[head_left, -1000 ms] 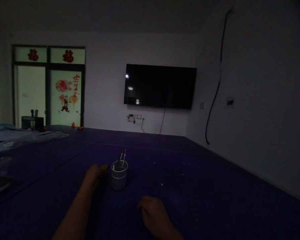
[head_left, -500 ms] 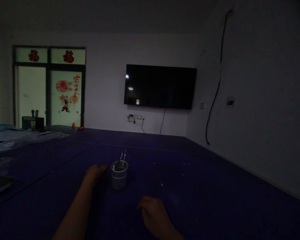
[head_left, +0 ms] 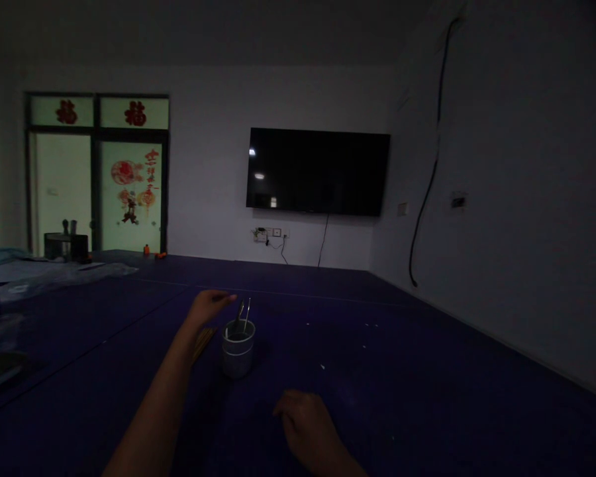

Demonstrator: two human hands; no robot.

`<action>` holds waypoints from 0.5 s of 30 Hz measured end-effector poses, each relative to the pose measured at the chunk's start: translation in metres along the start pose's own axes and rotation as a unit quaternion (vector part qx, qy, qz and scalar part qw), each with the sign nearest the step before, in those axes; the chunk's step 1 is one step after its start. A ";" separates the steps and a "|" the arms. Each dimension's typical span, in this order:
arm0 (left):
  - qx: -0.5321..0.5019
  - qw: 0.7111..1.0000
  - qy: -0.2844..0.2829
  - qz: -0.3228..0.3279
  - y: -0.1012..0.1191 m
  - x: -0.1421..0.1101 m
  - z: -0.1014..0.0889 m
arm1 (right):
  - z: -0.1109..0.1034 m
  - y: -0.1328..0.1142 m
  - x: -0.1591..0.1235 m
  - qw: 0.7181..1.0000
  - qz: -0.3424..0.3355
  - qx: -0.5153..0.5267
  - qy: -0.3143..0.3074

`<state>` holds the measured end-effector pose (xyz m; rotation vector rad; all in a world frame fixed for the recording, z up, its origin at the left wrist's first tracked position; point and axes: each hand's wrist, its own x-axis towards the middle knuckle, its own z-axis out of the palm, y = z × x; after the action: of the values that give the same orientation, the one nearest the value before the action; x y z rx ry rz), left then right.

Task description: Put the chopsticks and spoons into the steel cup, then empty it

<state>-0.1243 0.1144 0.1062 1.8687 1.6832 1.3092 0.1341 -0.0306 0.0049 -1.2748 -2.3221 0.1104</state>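
A grey cylindrical cup (head_left: 238, 358) stands upright on the dark blue tabletop, with slim metal utensils (head_left: 247, 316) that look like tweezers or tongs rising from it. Just left of their tops is my left hand (head_left: 210, 306), raised, its fingers stretched out and holding nothing visible. I cannot tell whether its fingertips touch the metal. Below that hand a bundle of thin brown sticks (head_left: 204, 341) lies beside the cup, partly covered by my wrist. My right hand (head_left: 302, 419) rests nearer to me on the right, fingers curled in, with nothing showing in them.
Small white scraps (head_left: 322, 366) dot the blue tabletop (head_left: 402, 384). On the left are clear plastic sheeting (head_left: 54, 278) and a flat object (head_left: 2, 368). Small orange items (head_left: 147, 250) sit at the far edge. A television (head_left: 318, 172) hangs on the wall.
My left hand has let go of the brown sticks, which now lie on the table. It has moved up and right toward the utensils in the cup. My right hand has stayed put.
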 end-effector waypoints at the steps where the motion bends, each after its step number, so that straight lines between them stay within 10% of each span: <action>1: -0.012 1.000 -0.009 0.010 0.005 0.000 0.005 | 0.000 0.000 0.000 1.000 0.001 -0.001 -0.004; 15: 0.039 0.996 -0.071 0.029 0.011 -0.008 0.039 | 0.001 0.001 0.000 1.000 0.002 -0.004 -0.009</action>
<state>-0.0866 0.1178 0.0898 2.0178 1.6409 1.1163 0.1345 -0.0296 0.0033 -1.2873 -2.3370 0.1147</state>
